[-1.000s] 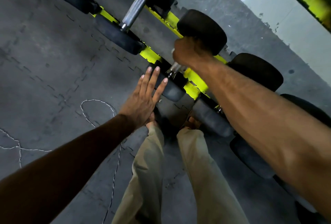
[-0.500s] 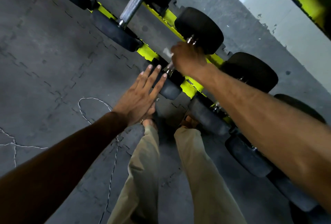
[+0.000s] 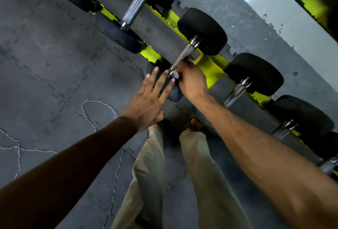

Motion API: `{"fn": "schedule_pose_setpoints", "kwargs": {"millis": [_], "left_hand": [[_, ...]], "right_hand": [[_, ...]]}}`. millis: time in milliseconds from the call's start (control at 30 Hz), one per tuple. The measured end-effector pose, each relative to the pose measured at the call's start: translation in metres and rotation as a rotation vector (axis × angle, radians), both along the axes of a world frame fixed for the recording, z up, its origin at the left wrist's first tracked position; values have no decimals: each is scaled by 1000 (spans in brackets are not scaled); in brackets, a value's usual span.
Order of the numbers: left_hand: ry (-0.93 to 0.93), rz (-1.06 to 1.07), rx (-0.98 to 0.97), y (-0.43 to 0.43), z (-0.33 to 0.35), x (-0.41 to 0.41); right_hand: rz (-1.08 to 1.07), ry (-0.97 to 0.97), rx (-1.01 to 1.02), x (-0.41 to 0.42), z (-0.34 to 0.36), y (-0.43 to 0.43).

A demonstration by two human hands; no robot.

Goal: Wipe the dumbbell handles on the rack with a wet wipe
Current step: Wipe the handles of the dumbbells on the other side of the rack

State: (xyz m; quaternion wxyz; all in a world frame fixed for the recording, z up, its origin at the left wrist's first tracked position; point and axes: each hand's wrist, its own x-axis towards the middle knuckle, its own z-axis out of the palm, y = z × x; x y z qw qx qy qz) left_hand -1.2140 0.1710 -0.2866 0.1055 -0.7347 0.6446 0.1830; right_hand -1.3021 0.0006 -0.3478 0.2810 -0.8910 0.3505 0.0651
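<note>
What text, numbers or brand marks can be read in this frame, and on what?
No readable text anywhere in the frame.
Dumbbell heads: plain black, no weight numbers showing.
Handles: bare knurled metal, no stamp visible.
Rack: plain yellow, no label.
Wipe in the right hand: mostly hidden, no print visible.

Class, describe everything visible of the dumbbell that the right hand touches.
The dumbbell lies across the yellow rack: a knurled silvery metal handle between two round matte black heads. The far head shows whole; the near one is mostly under the left hand, whose straight fingers rest on it. The right hand pinches a whitish wet wipe against the handle's near end.
</note>
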Motion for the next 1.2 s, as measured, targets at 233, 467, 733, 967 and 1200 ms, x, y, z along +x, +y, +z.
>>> {"fn": "schedule_pose_setpoints", "kwargs": {"millis": [233, 467, 733, 967, 1200], "left_hand": [[-40, -4, -2, 2, -3, 1], [-30, -10, 17, 3, -3, -4], [-31, -10, -9, 2, -8, -2], [-8, -1, -32, 4, -8, -3], [-21, 7, -11, 6, -14, -6]], "right_hand": [[-1064, -509, 936, 13, -21, 8], [-1278, -573, 1399, 34, -25, -41], [-1472, -765, 1585, 54, -25, -50], [-1480, -760, 1489, 50, -25, -43], [-1422, -676, 1159, 37, -33, -16]]}}
